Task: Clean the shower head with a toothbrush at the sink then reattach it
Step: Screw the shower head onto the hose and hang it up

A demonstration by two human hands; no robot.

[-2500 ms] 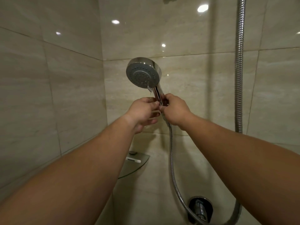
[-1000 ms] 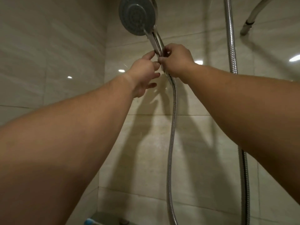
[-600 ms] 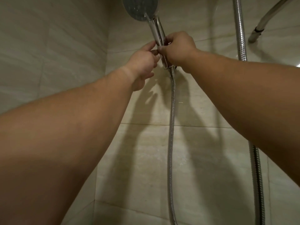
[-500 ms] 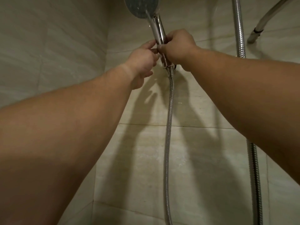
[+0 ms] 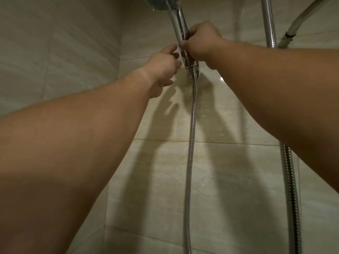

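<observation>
Overhead, two tiled walls are meeting in a corner at upper left, their glossy beige surfaces streaked with faint veins and crossed by thin grout lines; bare wall is stretching open below and between the arms. Both forearms are reaching up and forward, filling the lower left and right of the view and throwing long shadows onto the tile.

Along the right edge a thick ribbed metal hose is running vertically, partly behind the right arm, with a second smooth curved tube arcing near the top right corner. A thinner ribbed hose is hanging straight down from the shower head's handle to the bottom edge.

The shower head is standing high at the top centre, its round face cut off by the frame, its polished chrome handle tapering downward with droplets on it. The right hand is wrapping curled fingers round the handle (thumb pressing the front). The left hand is sitting just beside the handle's lower end, fingers loosely curled, its thumb and forefinger reaching toward the chrome; whether they are touching it I cannot tell.
</observation>
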